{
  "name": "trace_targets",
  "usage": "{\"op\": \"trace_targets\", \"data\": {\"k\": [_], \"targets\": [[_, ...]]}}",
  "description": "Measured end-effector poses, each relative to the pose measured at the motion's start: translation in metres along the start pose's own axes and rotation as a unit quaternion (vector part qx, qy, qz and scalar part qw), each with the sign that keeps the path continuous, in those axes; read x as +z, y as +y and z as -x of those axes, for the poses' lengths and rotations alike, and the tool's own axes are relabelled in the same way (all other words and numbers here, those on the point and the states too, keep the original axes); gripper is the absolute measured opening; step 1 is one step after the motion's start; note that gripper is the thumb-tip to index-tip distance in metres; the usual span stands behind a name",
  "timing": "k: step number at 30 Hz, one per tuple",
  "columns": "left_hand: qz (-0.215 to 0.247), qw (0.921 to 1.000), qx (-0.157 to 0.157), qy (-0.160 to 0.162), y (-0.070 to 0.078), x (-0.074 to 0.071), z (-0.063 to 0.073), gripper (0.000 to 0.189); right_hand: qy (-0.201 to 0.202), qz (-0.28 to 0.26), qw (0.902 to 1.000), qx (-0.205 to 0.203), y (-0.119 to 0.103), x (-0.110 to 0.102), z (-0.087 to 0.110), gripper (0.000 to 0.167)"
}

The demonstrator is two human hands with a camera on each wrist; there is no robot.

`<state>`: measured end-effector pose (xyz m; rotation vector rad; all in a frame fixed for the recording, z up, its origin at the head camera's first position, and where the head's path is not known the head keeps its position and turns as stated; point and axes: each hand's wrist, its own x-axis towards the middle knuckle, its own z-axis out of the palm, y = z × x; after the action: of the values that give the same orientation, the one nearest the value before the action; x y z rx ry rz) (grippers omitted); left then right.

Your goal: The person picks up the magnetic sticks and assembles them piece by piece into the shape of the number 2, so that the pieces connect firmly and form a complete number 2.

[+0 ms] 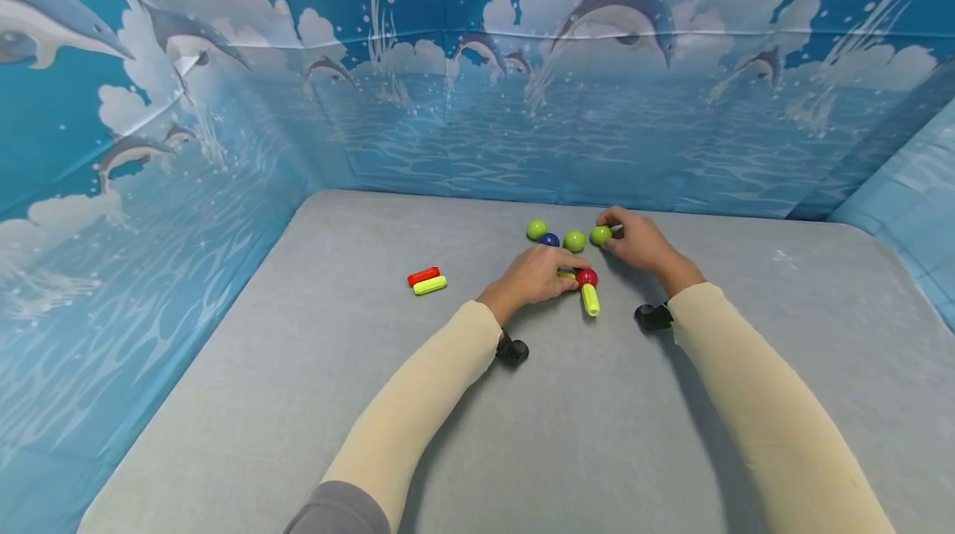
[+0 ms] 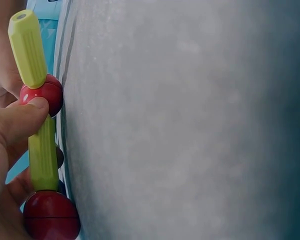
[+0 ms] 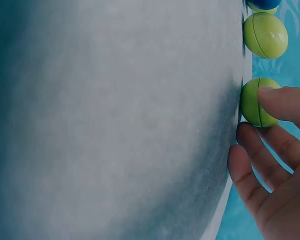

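Note:
My left hand grips a joined piece of yellow-green ribbed rods and red balls. In the left wrist view the thumb presses on one red ball; a yellow-green rod sticks up from it. Another rod links it to a second red ball. My right hand pinches a green ball between thumb and fingers at the far side of the table. In the right wrist view the thumb lies over this green ball, its seam showing.
Left of the right hand lie two more green balls, a near one and a farther one, with a blue ball between them. A red rod and a yellow rod lie together on the grey table at left.

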<state>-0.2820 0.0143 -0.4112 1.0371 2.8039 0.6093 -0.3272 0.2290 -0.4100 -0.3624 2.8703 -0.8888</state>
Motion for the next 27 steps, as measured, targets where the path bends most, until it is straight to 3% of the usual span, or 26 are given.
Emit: {"op": "trace_targets", "data": {"k": [15, 27], "targets": [[0.003, 1.0000, 0.007, 0.005, -0.001, 0.003, -0.001, 0.036, -0.006, 0.010, 0.9997, -0.019, -0.007, -0.007, 0.021, 0.032], [0.009, 0.9999, -0.002, 0.007, -0.001, 0.001, -0.001, 0.037, 0.001, 0.043, 0.9929, -0.111, -0.013, -0.025, 0.068, 0.042]]}}
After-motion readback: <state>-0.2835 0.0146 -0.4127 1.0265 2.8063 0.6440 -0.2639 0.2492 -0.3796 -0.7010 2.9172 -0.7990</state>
